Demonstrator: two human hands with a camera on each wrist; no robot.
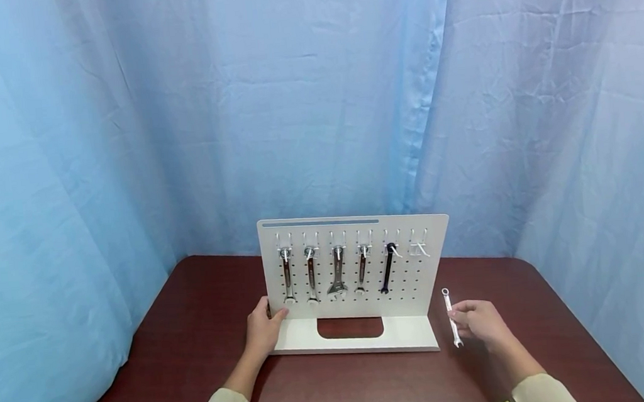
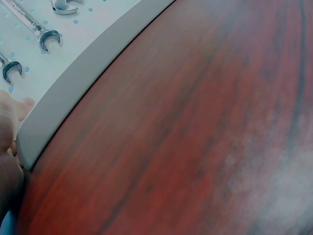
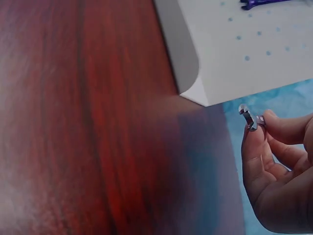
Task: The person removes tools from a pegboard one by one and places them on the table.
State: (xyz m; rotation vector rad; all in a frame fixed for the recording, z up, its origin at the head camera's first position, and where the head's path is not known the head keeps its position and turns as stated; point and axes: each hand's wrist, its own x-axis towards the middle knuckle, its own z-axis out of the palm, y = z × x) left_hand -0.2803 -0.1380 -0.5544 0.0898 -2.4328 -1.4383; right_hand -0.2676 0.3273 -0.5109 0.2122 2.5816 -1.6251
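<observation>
A white pegboard stand (image 1: 353,312) stands upright on the table. My left hand (image 1: 264,328) holds its lower left edge, thumb on the front and the other fingers partly hidden behind the board. To the right of the stand, my right hand (image 1: 477,321) pinches a small silver combination wrench (image 1: 452,323) between thumb and fingers. Its ring end points up and away, its open end down toward me. In the right wrist view, the open end of this wrench (image 3: 248,117) sticks out past the fingertips.
Several wrenches hang in a row on the pegboard, among them an adjustable wrench (image 1: 337,275) and a black wrench (image 1: 387,268). A white hook (image 1: 419,247) sits at the row's right end. The dark red wooden table (image 1: 337,389) has blue curtains (image 1: 291,102) around it.
</observation>
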